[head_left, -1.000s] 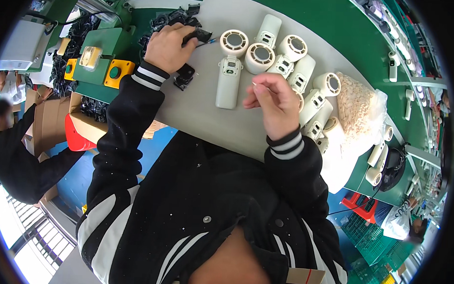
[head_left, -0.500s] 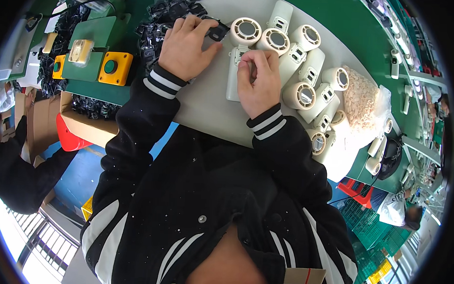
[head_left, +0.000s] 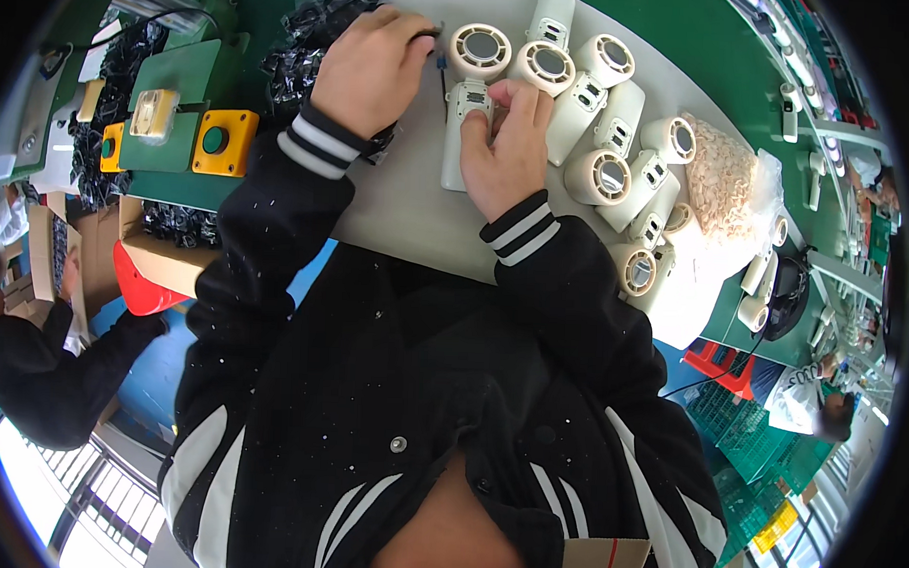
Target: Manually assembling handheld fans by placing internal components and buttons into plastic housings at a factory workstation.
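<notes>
My left hand (head_left: 372,69) is over the dark plastic-wrapped parts (head_left: 322,17), its thumb and fingers closed on a small black part (head_left: 429,33) that is mostly hidden. Beside it, a cream handheld fan (head_left: 459,162) lies on the grey table top with its round grille pointing away from me. My right hand (head_left: 509,146) grips this fan's handle near the button panel, thumb on its face and fingers along its right side. A thin dark, bluish-tipped piece (head_left: 443,68) shows just left of the fan.
Several more cream fans (head_left: 581,113) lie right of my right hand. Beyond them sits a clear bag of beige small parts (head_left: 723,183). At left are yellow boxes with green buttons (head_left: 226,142) and a cardboard box (head_left: 165,259). A person in black (head_left: 46,370) works far left.
My left hand has lifted off the wrapped parts with a small black part at its fingertips. My right hand has moved slightly left and taken hold of the fan's handle.
</notes>
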`<action>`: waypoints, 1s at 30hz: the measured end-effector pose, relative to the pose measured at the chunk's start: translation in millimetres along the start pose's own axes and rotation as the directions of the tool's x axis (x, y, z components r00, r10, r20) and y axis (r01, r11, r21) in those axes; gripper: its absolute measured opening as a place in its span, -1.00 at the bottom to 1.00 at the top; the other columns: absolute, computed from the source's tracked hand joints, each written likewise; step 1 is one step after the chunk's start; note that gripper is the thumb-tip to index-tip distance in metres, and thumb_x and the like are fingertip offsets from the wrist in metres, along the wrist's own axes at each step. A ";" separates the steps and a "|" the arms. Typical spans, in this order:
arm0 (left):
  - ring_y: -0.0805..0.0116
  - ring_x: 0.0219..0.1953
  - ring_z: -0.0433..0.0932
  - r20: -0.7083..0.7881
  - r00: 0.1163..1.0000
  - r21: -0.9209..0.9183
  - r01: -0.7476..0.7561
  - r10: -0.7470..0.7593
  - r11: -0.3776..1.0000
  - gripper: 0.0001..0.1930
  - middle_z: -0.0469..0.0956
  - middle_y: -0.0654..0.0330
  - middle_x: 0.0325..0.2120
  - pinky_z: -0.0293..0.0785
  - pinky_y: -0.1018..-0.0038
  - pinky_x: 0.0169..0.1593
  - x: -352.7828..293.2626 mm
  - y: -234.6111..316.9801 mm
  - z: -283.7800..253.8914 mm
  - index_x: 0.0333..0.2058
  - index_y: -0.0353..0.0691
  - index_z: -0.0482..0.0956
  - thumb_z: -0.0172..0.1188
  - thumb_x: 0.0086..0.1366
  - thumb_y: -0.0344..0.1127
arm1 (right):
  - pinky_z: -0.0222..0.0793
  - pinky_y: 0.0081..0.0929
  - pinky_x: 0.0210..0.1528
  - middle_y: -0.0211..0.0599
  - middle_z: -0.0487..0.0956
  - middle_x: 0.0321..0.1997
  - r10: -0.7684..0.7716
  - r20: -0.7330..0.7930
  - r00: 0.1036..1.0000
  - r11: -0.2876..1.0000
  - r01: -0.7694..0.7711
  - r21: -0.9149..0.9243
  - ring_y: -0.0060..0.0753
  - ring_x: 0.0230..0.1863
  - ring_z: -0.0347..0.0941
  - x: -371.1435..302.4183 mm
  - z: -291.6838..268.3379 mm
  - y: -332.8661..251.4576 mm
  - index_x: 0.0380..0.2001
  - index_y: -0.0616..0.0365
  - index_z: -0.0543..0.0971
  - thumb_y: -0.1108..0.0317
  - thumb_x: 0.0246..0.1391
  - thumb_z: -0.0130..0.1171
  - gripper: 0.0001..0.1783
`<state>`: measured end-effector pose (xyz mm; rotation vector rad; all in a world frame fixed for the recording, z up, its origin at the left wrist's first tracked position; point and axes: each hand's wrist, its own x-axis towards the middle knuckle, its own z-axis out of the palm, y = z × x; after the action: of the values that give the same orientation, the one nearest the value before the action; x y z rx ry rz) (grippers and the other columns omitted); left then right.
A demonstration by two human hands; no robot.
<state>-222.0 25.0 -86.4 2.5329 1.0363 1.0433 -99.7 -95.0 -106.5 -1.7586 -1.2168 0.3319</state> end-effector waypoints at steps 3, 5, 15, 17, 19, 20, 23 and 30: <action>0.36 -0.41 0.48 0.071 0.982 -0.301 0.190 -0.177 0.934 -0.86 0.57 0.26 -0.39 0.41 0.51 -0.29 -13.7 19.6 -6.0 -0.28 -0.23 0.60 0.19 0.16 -0.43 | 0.28 -0.56 -0.36 -0.30 0.33 -0.21 0.038 -0.018 0.999 0.994 -0.036 0.104 -0.51 -0.42 0.26 -5.8 -6.5 3.2 -0.15 0.18 0.36 0.53 0.02 0.09 -0.71; 0.46 -0.45 0.43 0.183 0.924 -0.547 0.380 -0.336 0.746 -0.85 0.58 0.27 -0.41 0.37 0.59 -0.33 -23.2 31.7 -11.9 -0.25 -0.27 0.59 0.17 0.18 -0.49 | 0.26 -0.61 -0.36 -0.33 0.34 -0.22 0.059 -0.021 0.998 0.977 -0.053 0.207 -0.57 -0.41 0.25 -8.8 -10.1 4.4 -0.14 0.18 0.37 0.54 0.04 0.10 -0.72; 0.44 -0.47 0.42 0.224 0.882 -0.559 0.464 -0.414 0.687 -0.87 0.53 0.26 -0.46 0.35 0.57 -0.40 -43.1 47.4 -0.5 -0.28 -0.25 0.61 0.23 0.16 -0.42 | 0.21 -0.74 -0.39 -0.49 0.42 -0.47 0.120 0.225 0.967 0.892 -0.204 0.402 -0.70 -0.46 0.24 2.5 -20.6 6.4 -0.29 0.18 0.45 0.51 0.12 0.13 -0.90; 0.35 -0.48 0.43 0.115 0.932 -0.327 0.361 -0.342 0.873 -0.85 0.52 0.24 -0.47 0.38 0.50 -0.40 -42.7 49.1 4.9 -0.29 -0.21 0.62 0.27 0.14 -0.36 | 0.20 -0.72 -0.42 -0.49 0.42 -0.51 0.155 0.235 0.959 0.945 -0.214 0.248 -0.69 -0.49 0.23 2.5 -24.1 8.3 -0.30 0.18 0.46 0.49 0.11 0.14 -0.90; 0.31 -0.49 0.44 0.077 0.954 -0.194 0.301 -0.291 0.934 -0.83 0.51 0.23 -0.48 0.39 0.47 -0.41 -42.6 49.4 8.6 -0.29 -0.19 0.62 0.28 0.13 -0.33 | 0.20 -0.72 -0.43 -0.48 0.42 -0.53 0.180 0.236 0.955 0.960 -0.223 0.168 -0.68 -0.51 0.23 3.0 -24.0 9.7 -0.30 0.18 0.46 0.48 0.11 0.14 -0.90; 0.27 -0.47 0.46 0.100 0.954 -0.136 0.294 -0.282 0.946 -0.83 0.52 0.21 -0.46 0.40 0.44 -0.40 -42.4 48.8 9.8 -0.28 -0.19 0.62 0.27 0.15 -0.30 | 0.23 -0.65 -0.41 -0.43 0.44 -0.50 0.160 0.210 0.965 0.973 -0.190 0.132 -0.60 -0.49 0.27 4.1 -22.3 10.1 -0.27 0.18 0.45 0.45 0.12 0.13 -0.88; 0.15 -0.43 0.52 0.173 0.949 0.035 0.263 -0.265 0.964 -0.79 0.56 0.15 -0.41 0.42 0.37 -0.38 -41.5 47.7 15.8 -0.25 -0.19 0.60 0.21 0.20 -0.22 | 0.32 -0.46 -0.34 -0.26 0.51 -0.40 0.095 0.142 0.985 0.995 -0.098 0.009 -0.35 -0.43 0.39 8.4 -18.3 13.0 -0.17 0.17 0.44 0.36 0.16 0.08 -0.80; 0.03 -0.28 0.53 0.415 0.836 -0.162 0.457 -0.360 0.874 -0.70 0.57 0.00 -0.22 0.44 0.33 -0.19 -31.5 66.3 -0.7 -0.03 -0.26 0.49 0.08 0.30 -0.30 | 0.38 -0.30 -0.15 -0.04 0.51 -0.12 0.014 0.188 0.982 0.995 0.006 -0.104 -0.09 -0.23 0.46 3.7 -24.7 8.3 0.07 0.18 0.33 0.39 0.23 -0.06 -0.65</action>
<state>-203.1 -44.9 -74.2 2.0528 1.1721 0.5058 -76.8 -105.8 -99.3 -1.8518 -1.3865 0.4539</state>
